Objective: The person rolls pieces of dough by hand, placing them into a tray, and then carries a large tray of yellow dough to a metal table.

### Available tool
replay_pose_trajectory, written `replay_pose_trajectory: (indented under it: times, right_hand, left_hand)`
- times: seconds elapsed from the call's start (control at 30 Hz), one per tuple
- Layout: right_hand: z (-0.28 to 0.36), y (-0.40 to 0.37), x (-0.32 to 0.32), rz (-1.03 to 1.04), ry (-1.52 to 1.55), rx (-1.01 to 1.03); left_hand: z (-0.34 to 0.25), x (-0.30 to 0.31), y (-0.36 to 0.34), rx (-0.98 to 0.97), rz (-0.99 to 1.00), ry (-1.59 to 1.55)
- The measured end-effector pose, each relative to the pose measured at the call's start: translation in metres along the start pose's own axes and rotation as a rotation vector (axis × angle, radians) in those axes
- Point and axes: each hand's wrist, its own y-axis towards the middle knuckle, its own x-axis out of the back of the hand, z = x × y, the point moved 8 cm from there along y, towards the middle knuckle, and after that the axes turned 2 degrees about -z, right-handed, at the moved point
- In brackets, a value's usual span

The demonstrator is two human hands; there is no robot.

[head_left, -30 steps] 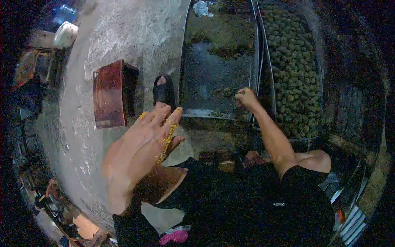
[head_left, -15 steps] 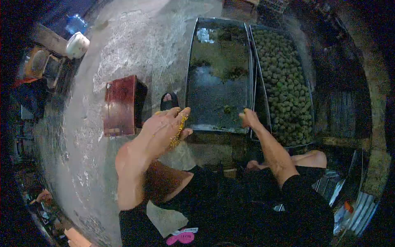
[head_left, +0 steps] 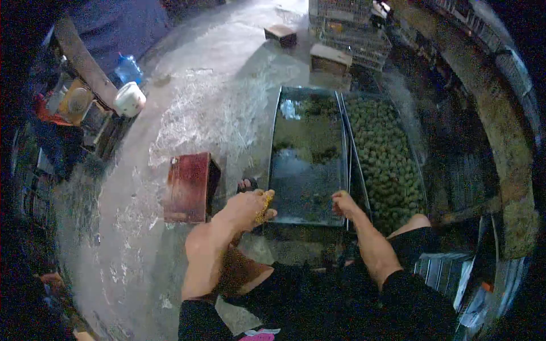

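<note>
My left hand (head_left: 253,207), with yellow grains stuck along its palm side, is held at the near left corner of a long metal tray (head_left: 307,224). Its fingers are bent together around something I cannot make out. Over the near right edge of that tray is my right hand (head_left: 344,203), its fingers curled in, with whatever they hold too small to tell. Dark liquid and greenish-brown bits lie in the tray. Beside it on the right, a second tray is filled with round green lumps (head_left: 381,153).
A red-brown box (head_left: 187,187) stands on the floor left of my legs. Farther off are a white pot (head_left: 129,100), a blue water bottle (head_left: 128,69), low wooden boxes (head_left: 331,57) and stacked crates (head_left: 355,34). Metal racks stand at right.
The view has tilted up, so the trays and box sit lower and more of the far floor shows. My right hand's fingers are curled in more; my left hand stays near the tray's corner.
</note>
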Motion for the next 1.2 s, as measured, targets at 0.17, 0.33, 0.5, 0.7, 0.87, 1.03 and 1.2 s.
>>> replay_pose_trajectory:
  times: [0.17, 0.33, 0.5, 0.7, 0.87, 1.03, 1.2]
  right_hand:
    - [0.046, -0.031, 0.006, -0.075, 0.309, 0.007]
    - [0.058, -0.033, 0.033, -0.305, 0.388, -0.055]
    - [0.082, -0.035, 0.057, -0.465, 0.159, 0.05]
    - [0.096, -0.05, 0.041, 0.063, 1.113, 0.056]
    - [0.065, -0.042, 0.044, -0.089, 1.081, -0.073]
    - [0.051, -0.016, 0.052, -0.271, 0.614, 0.025]
    - [0.078, -0.026, 0.034, 0.06, 0.696, 0.299]
  left_hand:
    - [0.019, 0.0, 0.005, 0.012, -0.078, -0.048]
    - [0.061, -0.027, 0.016, 0.077, -0.117, -0.51]
    - [0.045, -0.007, 0.026, 0.11, -0.008, -0.205]
    - [0.034, -0.006, 0.046, 0.057, 0.079, -0.12]
    - [0.025, -0.003, 0.049, 0.081, 0.129, -0.111]
    - [0.021, 0.001, 0.047, 0.075, 0.142, -0.093]
    - [0.02, 0.003, 0.044, 0.079, 0.125, -0.099]
